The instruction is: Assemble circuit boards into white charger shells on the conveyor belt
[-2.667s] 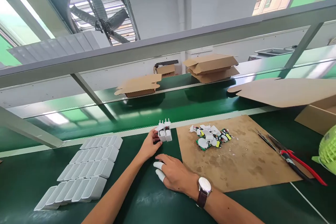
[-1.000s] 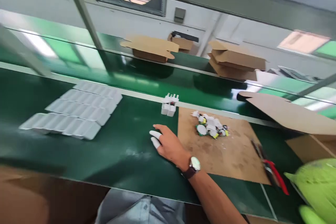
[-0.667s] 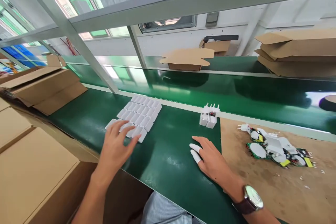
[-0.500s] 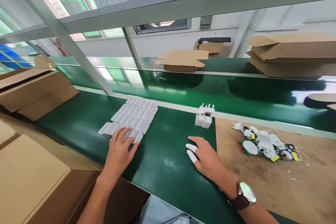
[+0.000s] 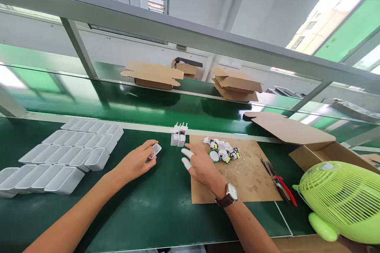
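My left hand (image 5: 139, 162) is closed around a small white plastic case (image 5: 155, 150), its open end facing up and to the right. Over the left edge of a brown cardboard sheet (image 5: 204, 191) hovers my right hand (image 5: 202, 164), fingers stretched forward and holding nothing I can see; two fingertips wear white covers. Just beyond it stand two white cases (image 5: 178, 138) with plug pins and parts at their tops. A pile of circuit boards with white plug parts (image 5: 222, 151) lies on the cardboard. At left, rows of open white cases (image 5: 63, 178) sit on the green table.
Pliers with red handles (image 5: 285, 189) and a lime-green fan (image 5: 341, 201) are at the right. An open cardboard box (image 5: 314, 150) stands behind the fan. Flattened boxes (image 5: 154, 73) lie on the far ledge. A metal beam (image 5: 178, 27) crosses above.
My left hand has taken a white case from the rows and moved right with it. My right hand has come closer to the boards. The view has swung right, bringing in pliers and fan.
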Demonstrator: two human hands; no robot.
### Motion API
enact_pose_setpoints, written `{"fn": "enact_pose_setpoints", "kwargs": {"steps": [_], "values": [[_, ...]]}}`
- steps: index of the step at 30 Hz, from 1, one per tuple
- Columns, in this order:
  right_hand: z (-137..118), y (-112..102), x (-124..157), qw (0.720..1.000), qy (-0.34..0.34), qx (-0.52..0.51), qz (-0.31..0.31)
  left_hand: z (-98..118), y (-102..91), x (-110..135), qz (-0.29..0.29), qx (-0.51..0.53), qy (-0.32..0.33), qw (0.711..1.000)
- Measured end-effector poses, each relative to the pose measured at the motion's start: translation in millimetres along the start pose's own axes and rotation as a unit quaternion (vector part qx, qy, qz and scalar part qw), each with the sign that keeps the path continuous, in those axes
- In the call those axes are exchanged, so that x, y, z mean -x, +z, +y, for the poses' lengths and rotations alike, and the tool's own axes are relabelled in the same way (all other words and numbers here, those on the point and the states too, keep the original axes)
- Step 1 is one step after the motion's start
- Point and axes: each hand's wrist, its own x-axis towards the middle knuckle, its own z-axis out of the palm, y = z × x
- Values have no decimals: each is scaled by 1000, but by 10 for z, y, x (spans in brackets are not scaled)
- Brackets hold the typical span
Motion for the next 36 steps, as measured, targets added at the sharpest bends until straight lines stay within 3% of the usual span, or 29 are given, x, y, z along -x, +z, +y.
{"fn": "enact_pose_setpoints", "kwargs": {"steps": [6, 10, 16, 20, 23, 26, 28, 30, 33, 36], "values": [[509, -536, 408, 987, 144, 46, 51, -82, 246, 67, 61, 80, -33, 994], [656, -534, 583, 982, 175, 11, 63, -95, 326, 147, 73, 93, -28, 993], [869, -580, 505, 946, 247, -35, 208, -108, 333, 209, 94, 109, -27, 989], [778, -713, 390, 923, 267, -65, 271, -83, 325, 212, 103, 120, -26, 987], [513, -578, 262, 915, 261, -207, 227, -64, 326, 204, 93, 131, -22, 987], [200, -239, 89, 886, 252, -362, 141, -62, 329, 199, 89, 134, -13, 987], [31, -22, -26, 877, 240, -408, 88, -72, 326, 198, 96, 131, -5, 987], [-69, 109, -112, 911, 203, -356, 46, -85, 316, 197, 105, 128, 0, 986], [-86, 153, -154, 984, 83, -158, 3, -100, 300, 196, 114, 126, 3, 985], [-55, 136, -103, 998, -22, -32, -41, -91, 299, 199, 114, 128, -1, 985]]}}
